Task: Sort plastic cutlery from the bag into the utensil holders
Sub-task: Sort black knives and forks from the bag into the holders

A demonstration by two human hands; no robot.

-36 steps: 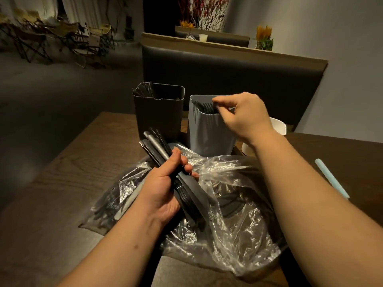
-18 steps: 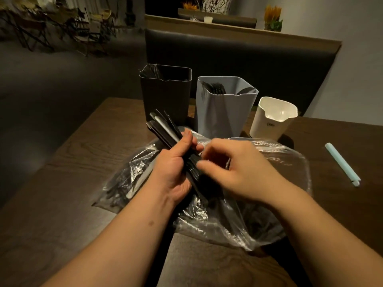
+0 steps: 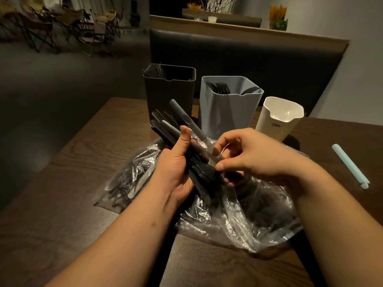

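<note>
Gripping hand: left hand at centre frame, fingers and thumb wrapped round a bundle of cutlery, thumb pointing up along it
Bundle: black and grey handles fan out toward the upper left, heads point down; it is held above the bag, outside every holder
Picking hand: right hand just right of centre, fingers curled, thumb and fingertips pinching at the bundle's lower end; which piece they have I cannot tell
Bag: clear plastic bag lies crumpled on the table under both hands, with loose cutlery showing through its left part
Holders: 3 in a row above the hands; black holder on the left with dark pieces in its far left corner, grey holder in the middle with black forks standing inside, white holder on the right, shorter
Right edge: pale blue stick lies on the table, well apart from the bag
Upper frame: dark bench back behind the holders
</note>
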